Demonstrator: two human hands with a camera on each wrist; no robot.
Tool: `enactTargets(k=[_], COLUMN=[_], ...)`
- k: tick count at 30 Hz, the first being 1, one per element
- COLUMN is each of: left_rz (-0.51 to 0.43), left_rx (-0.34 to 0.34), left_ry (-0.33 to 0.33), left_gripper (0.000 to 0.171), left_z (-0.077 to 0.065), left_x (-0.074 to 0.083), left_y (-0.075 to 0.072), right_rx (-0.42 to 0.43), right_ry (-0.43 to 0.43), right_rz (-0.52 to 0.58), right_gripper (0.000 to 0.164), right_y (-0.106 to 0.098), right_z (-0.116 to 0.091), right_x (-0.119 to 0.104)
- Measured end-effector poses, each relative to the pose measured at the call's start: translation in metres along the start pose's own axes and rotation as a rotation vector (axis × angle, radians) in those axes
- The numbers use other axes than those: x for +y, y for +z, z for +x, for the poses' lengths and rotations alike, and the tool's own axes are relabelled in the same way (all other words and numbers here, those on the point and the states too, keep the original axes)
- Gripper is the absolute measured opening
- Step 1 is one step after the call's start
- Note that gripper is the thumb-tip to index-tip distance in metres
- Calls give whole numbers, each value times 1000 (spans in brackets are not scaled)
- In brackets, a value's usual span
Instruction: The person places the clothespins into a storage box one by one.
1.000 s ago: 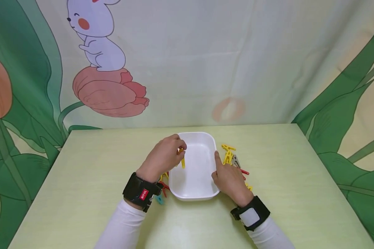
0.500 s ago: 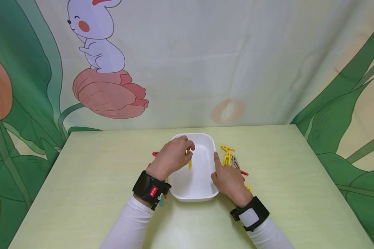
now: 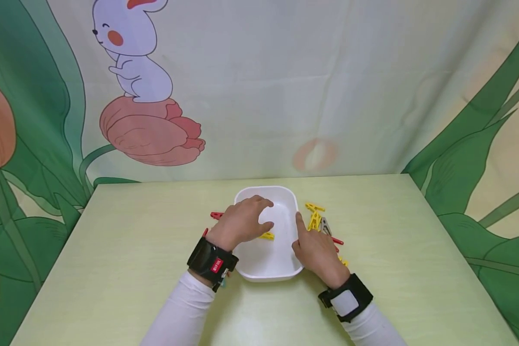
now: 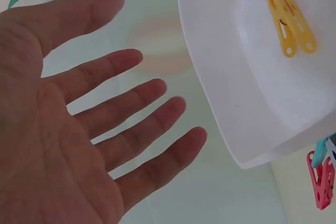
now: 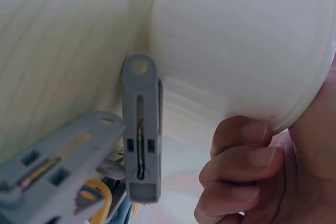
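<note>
Bare L hand point(image 3: 242, 221) is hovering over the tray's 10 o'clock side, thumb & fingers spread wide, palm showing in the L wrist view. Just under its thumb, approx. mid-tray, a yellow plastic clothespin point(image 3: 267, 236) is lying flat on the floor of the white, round-cornered plastic tray point(image 3: 277, 262). Bare R hand point(image 3: 322, 252) is gripping the tray rim at 3–4 o'clock, index finger pointing along the edge twd 2, other fingers curling against the outer wall (R wrist view).

Outside the tray, yellow plastic clothespins point(image 3: 315, 221) are lying at 2 o'clock w/ a grey plastic clothespin point(image 3: 326, 226) next to them; a red plastic clothespin point(image 3: 337, 241) is poking out by R hand at 3. At 9–10 o'clock another red clothespin point(image 3: 216, 215) is showing, partly hidden by L hand.

Both wrists are wearing black straps point(image 3: 213, 262) over/near white sleeves point(image 3: 179, 307). All's sitting on a pale yellow-green table point(image 3: 134, 259); bkgd cloth w/ a printed white rabbit point(image 3: 140, 77) is hanging behind, rabbit at 11.
</note>
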State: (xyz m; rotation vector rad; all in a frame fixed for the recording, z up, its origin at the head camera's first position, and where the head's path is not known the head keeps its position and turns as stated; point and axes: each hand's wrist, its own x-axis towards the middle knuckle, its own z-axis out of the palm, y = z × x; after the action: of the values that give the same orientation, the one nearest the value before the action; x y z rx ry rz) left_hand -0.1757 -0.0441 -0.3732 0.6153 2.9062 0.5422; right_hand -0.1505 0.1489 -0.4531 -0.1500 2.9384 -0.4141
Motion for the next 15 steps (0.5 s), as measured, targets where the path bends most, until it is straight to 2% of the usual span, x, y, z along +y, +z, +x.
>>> enactTargets(k=[2, 8, 15], left_rz=[0, 0, 17], left_rx=[-21, -3, 39], left_ry=[-7, 15, 19], left_gripper=[49, 52, 55], left_z=[-1, -6, -24], left_x=[-1, -5, -13], left_y=[1, 0, -12], right_rx=[-3, -14, -24], right_ry=[2, 16, 29], right_rz=[1, 8, -4], right_gripper=[72, 73, 73], right_y=[0, -1, -1], right_z=[0, 0, 1], right_x=[0, 0, 0])
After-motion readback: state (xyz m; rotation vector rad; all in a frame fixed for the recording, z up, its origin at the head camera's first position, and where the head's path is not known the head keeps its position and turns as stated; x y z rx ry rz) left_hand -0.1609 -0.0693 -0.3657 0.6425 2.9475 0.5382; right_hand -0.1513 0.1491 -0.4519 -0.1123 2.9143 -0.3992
